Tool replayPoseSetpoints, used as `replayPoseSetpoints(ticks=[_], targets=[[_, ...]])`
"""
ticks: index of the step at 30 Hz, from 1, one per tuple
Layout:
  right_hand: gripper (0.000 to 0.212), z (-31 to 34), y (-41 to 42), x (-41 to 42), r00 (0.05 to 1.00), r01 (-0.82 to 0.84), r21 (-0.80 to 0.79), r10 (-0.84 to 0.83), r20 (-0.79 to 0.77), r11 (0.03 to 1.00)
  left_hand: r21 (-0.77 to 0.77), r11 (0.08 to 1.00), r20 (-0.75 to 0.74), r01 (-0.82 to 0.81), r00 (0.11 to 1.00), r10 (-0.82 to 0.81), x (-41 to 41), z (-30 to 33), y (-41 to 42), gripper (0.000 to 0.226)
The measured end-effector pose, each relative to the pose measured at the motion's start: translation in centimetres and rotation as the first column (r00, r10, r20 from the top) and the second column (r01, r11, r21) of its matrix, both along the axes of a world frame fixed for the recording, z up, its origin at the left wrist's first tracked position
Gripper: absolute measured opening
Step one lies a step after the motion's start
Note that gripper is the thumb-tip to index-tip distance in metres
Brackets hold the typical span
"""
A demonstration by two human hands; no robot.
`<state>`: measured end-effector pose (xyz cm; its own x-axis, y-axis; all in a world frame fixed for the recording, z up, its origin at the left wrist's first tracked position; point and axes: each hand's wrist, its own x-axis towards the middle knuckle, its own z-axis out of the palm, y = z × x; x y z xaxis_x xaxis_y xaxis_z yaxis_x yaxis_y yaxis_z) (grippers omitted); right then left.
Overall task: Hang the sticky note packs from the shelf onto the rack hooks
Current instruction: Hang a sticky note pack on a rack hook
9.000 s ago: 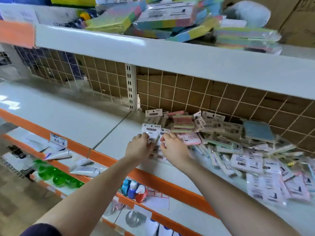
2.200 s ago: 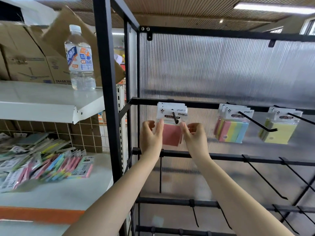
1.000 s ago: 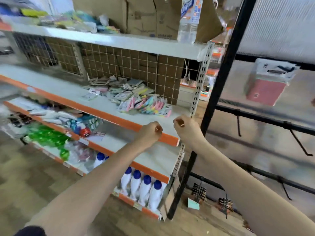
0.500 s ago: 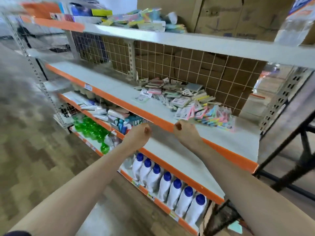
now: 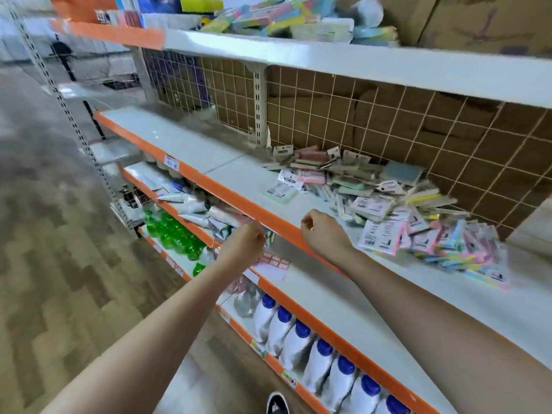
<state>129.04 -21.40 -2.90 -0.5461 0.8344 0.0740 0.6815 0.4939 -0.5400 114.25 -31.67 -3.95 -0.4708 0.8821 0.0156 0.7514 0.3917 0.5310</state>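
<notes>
Nearest the camera, a dark shoe [image 5: 277, 402] shows at the lower edge, above patterned flooring. On the lowest shelf stands a row of white bottles with blue caps [image 5: 321, 364]; no label on them is legible.

Both forearms extend toward the shelving. The left hand [image 5: 244, 245] is curled into a loose fist with fingers together, holding nothing, in front of the lower shelves. The right hand [image 5: 323, 233] is likewise curled, fingers together and empty, over the orange front edge of the middle shelf [image 5: 191, 150].

Left of the hands, green bottles [image 5: 173, 234] and white tubes [image 5: 191, 206] occupy the lower tier. A price tag [image 5: 171, 162] on the orange edge is unreadable.

The sticky note packs [image 5: 388, 201] lie in a loose heap on the middle shelf against the wire grid backing [image 5: 373, 115], beyond and to the right of the right hand. Barcoded header cards are visible; their printing is too blurred to read.

On the top shelf, coloured pads [image 5: 280, 20] and cardboard boxes [image 5: 484, 22] are stored.
</notes>
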Motion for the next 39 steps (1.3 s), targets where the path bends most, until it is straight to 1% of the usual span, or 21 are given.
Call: replayPoseSetpoints(ticks=[3,6,11,15,17,19,21,23,26,27,29,32,35,39], targets=[[0.022,0.0,3.8,-3.0,1.0,0.016,-0.006,-0.016,0.009,1.0,0.003,1.0,-0.036,0.025,0.999,-0.025,-2.5,-0.5,3.4,0.023],[0.024,0.3,7.4,-5.8,0.999,0.018,0.026,-0.018,0.033,1.0,-0.017,0.999,-0.037,0.038,0.999,-0.038,-4.5,-0.9,6.7,0.019],[0.026,1.2,12.1,-9.1,0.996,0.058,0.103,-0.065,0.058,0.993,-0.039,0.998,-0.021,0.039,0.999,-0.04,-6.4,-1.2,11.9,0.029],[0.025,1.4,14.9,-10.8,0.99,0.094,0.216,-0.114,0.081,0.972,-0.036,0.996,-0.034,0.084,0.996,-0.085,-7.3,-1.8,15.3,0.033],[0.032,1.5,16.4,-11.5,0.977,0.113,0.282,-0.159,0.145,0.953,-0.043,0.99,-0.039,0.136,0.99,-0.137,-7.6,-2.1,17.1,0.034],[0.041,1.5,17.7,-12.0,0.957,0.123,0.317,-0.196,0.212,0.94,-0.063,0.98,-0.089,0.188,0.977,-0.194,-7.7,-2.5,18.8,0.035],[0.045,1.2,18.7,-12.3,0.957,0.146,0.306,-0.213,0.198,0.941,-0.096,0.962,-0.199,0.255,0.942,-0.27,-7.9,-3.0,20.4,0.039],[0.049,0.8,19.4,-12.5,0.959,0.158,0.285,-0.216,0.185,0.945,-0.152,0.929,-0.312,0.337,0.876,-0.369,-8.1,-3.8,21.4,0.05],[0.065,-0.3,20.0,-12.9,0.935,0.175,0.235,-0.236,0.264,0.956,-0.23,0.879,-0.41,0.417,0.778,-0.476,-8.9,-5.1,22.0,0.07],[0.069,-0.6,20.1,-13.1,0.918,0.192,0.23,-0.258,0.302,0.954,-0.239,0.871,-0.444,0.429,0.75,-0.491,-9.3,-5.4,22.2,0.073],[0.069,-1.2,20.1,-13.5,0.878,0.224,0.261,-0.31,0.365,0.939,-0.223,0.868,-0.494,0.443,0.716,-0.493,-10.3,-5.9,22.5,0.071],[0.062,-1.3,19.9,-14.5,0.837,0.281,0.296,-0.384,0.389,0.913,-0.206,0.863,-0.5,0.462,0.709,-0.498,-12.0,-5.7,23.1,0.058],[0.06,-1.1,19.5,-15.9,0.788,0.33,0.313,-0.443,0.428,0.89,-0.24,0.834,-0.5,0.496,0.673,-0.544,-13.4,-5.0,23.6,0.046],[0.052,-1.0,18.5,-17.3,0.712,0.387,0.362,-0.524,0.467,0.848,-0.299,0.765,-0.439,0.571,0.63,-0.641,-14.4,-3.7,23.9,0.046]])
